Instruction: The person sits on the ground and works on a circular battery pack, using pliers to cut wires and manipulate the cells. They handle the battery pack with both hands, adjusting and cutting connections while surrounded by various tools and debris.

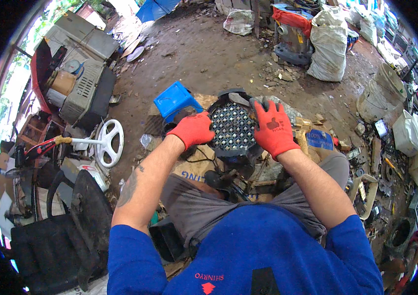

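Directly before us | black round housing (232, 128) with a studded face | left hand (192, 130) curled at its left rim, right hand (274, 128) along its right; we cannot tell whether either grips | we judge it stiff, fairly weighty, face fragile; best held by the rim

A sack (328, 46) stands near the ground's (194, 56) far right corner, a bucket (373, 104) by its right edge, a wheel (106, 142) and chair (47, 248) by its left, an umbrella (157, 9) at its far edge.
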Tool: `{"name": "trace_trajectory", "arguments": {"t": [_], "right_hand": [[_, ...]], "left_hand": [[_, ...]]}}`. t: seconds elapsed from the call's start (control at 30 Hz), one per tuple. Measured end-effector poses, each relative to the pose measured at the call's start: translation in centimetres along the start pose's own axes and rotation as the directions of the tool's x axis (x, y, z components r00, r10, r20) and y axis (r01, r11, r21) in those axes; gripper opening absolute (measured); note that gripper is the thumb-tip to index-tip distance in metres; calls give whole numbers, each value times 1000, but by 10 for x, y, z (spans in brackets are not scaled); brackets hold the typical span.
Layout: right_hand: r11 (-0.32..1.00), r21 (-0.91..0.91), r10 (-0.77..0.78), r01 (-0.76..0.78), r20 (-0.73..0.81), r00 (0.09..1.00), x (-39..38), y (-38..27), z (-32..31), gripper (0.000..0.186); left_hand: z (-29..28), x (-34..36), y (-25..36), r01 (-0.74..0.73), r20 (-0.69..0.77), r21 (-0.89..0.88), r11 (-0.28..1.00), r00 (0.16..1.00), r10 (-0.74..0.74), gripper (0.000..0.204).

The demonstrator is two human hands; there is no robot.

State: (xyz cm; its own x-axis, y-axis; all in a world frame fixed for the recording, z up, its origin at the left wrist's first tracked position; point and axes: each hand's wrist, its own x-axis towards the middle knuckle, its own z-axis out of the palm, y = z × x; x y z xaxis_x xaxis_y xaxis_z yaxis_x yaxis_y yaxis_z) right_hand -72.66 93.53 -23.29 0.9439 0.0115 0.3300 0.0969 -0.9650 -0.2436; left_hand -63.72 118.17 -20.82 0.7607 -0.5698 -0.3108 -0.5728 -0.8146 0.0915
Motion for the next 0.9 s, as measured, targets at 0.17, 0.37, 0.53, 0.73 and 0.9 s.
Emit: {"name": "trace_trajectory", "arguments": {"t": [0.17,0.37,0.53,0.73,0.9], "right_hand": [[1000,21,20,-21,42,999,1,-1,-4,69],[1000,-14,-17,17,1,1000,-1,-3,3,66],[1000,-6,-8,8,15,1000,-2,-1,1,66],[1000,-4,-5,6,24,1000,-3,0,4,69],[1000,25,4,-5,52,999,-3,1,0,75]], "left_hand": [[5,-14,4,-4,-115,-44,999,993,-1,49],[3,-2,2,13,62,23,1000,998,-14,43],[8,0,13,79,-2,106,991,997,-79,38],[12,-8,11,40,-81,127,991,996,-30,39],[17,-19,2,17,-164,-13,1000,986,-19,39]]}}
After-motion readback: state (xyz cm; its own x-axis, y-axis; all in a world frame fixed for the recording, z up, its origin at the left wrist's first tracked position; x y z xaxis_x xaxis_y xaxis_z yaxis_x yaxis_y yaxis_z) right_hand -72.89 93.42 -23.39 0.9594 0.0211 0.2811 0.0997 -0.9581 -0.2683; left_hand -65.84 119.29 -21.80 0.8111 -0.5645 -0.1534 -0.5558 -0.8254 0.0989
